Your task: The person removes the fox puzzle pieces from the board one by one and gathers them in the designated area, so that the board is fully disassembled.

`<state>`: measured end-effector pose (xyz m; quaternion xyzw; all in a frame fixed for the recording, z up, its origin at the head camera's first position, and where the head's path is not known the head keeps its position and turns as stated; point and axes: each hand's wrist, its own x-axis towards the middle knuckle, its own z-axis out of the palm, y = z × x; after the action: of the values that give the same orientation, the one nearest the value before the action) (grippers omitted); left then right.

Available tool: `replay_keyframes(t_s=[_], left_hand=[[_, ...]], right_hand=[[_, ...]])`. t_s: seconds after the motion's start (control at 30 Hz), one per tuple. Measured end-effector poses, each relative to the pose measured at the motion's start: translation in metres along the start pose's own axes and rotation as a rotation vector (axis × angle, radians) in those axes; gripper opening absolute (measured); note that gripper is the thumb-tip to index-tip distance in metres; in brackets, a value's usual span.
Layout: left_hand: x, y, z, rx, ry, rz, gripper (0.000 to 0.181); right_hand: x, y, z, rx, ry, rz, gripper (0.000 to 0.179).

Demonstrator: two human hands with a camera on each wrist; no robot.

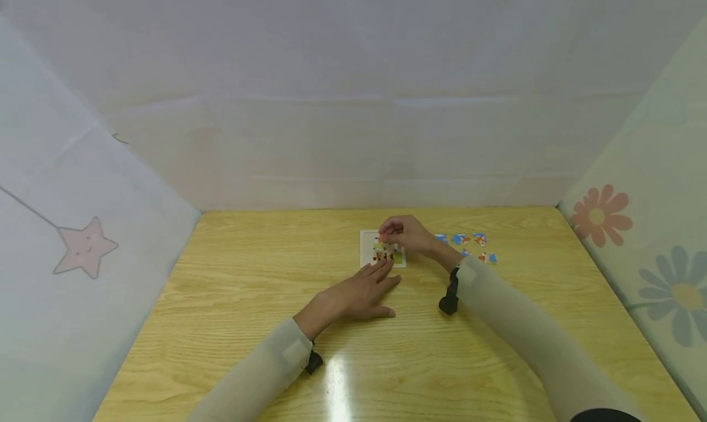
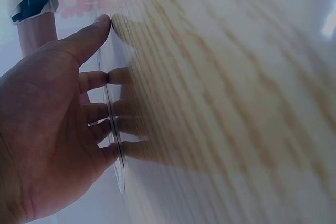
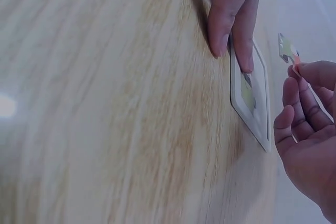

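A small white-rimmed puzzle tray (image 1: 362, 248) lies on the wooden table, with coloured pieces partly seen inside it. My right hand (image 1: 413, 235) pinches a jigsaw puzzle piece (image 3: 287, 51) between thumb and fingertips. That piece, green with an orange part, is raised above the tray in the right wrist view. My left hand (image 1: 356, 294) lies with straight, spread fingers at the tray's near edge. Its foremost fingertips touch the tray and a piece in it, while the thumb reaches out over the table. In the left wrist view the tray's inside is hidden.
Several loose puzzle pieces (image 1: 461, 239), blue, white and orange, lie right of the tray, partly behind the right wrist. The wooden table (image 1: 248, 275) is bounded by a white back wall (image 1: 353, 152) and printed side walls.
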<state>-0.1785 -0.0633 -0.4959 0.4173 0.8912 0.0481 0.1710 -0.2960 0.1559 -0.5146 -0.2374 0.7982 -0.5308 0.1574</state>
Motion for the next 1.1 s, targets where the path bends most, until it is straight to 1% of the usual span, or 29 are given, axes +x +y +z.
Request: replay_keyframes(t_s=[0.17,0.33,0.57,0.7,0.87,1.1], left_hand=[[0.0,0.0,0.001,0.016,-0.001,-0.003,0.081],[0.0,-0.001,0.001,0.018,0.001,-0.001,0.082],[0.002,-0.003,0.003,0.03,0.018,0.008,0.082],[0.002,-0.002,0.003,0.021,0.014,0.007,0.082],[0.0,-0.003,0.003,0.0,0.008,0.005,0.082],[-0.001,-0.002,0.005,-0.008,0.003,-0.005,0.083]], right_hand=[[-0.009,-0.002,-0.003,0.03,0.01,-0.002,0.025],[-0.023,-0.005,-0.008,0.046,0.019,0.011,0.025],[-0.042,-0.008,-0.014,0.038,0.018,0.011,0.027],[-0.052,-0.009,-0.018,0.051,0.015,0.006,0.029],[-0.063,-0.009,-0.023,0.033,0.024,0.014,0.029],[-0.079,-0.008,-0.027,-0.002,0.017,0.027,0.024]])
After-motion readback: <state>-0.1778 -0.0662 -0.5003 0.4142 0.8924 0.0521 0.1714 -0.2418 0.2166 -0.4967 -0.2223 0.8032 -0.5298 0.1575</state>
